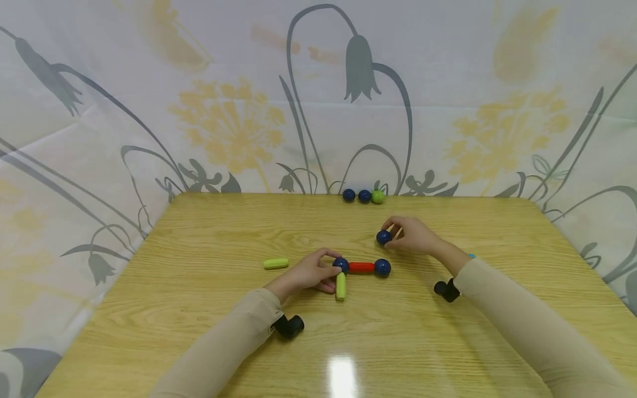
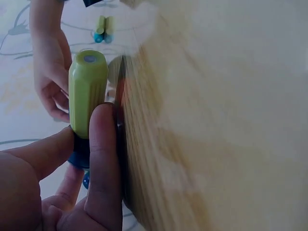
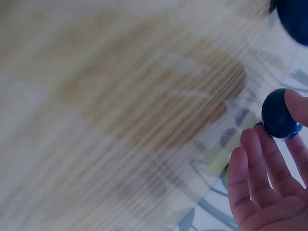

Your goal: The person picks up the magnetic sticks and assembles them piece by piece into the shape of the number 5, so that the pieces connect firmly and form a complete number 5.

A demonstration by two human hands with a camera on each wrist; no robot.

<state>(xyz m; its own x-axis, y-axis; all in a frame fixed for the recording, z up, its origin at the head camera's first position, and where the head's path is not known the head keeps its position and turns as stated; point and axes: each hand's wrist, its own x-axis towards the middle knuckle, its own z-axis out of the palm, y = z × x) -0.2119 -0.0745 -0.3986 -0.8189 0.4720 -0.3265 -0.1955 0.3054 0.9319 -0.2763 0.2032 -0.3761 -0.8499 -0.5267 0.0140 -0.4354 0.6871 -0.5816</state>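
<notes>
My left hand (image 1: 316, 272) pinches a dark blue ball (image 1: 340, 265) between thumb and fingers, low over the table. From that ball a red rod (image 1: 361, 267) runs right to another blue ball (image 1: 382, 268). A yellow-green rod (image 1: 340, 288) extends from the pinched ball toward the near edge; the left wrist view shows a round grey disc on the end of this ribbed rod (image 2: 88, 94). Farther back and to the right, my right hand (image 1: 410, 235) grips a separate blue ball (image 1: 384, 237) by its thumb and fingertips, seen close up as a glossy ball (image 3: 279, 114) in the right wrist view.
A loose yellow-green rod (image 1: 276, 263) lies left of my left hand. Along the table's back edge stand two blue balls (image 1: 349, 195) and a green ball (image 1: 378, 197). A small bright blue piece (image 1: 471, 256) peeks out behind the right sleeve. Patterned cloth (image 1: 318, 110) hangs behind the table.
</notes>
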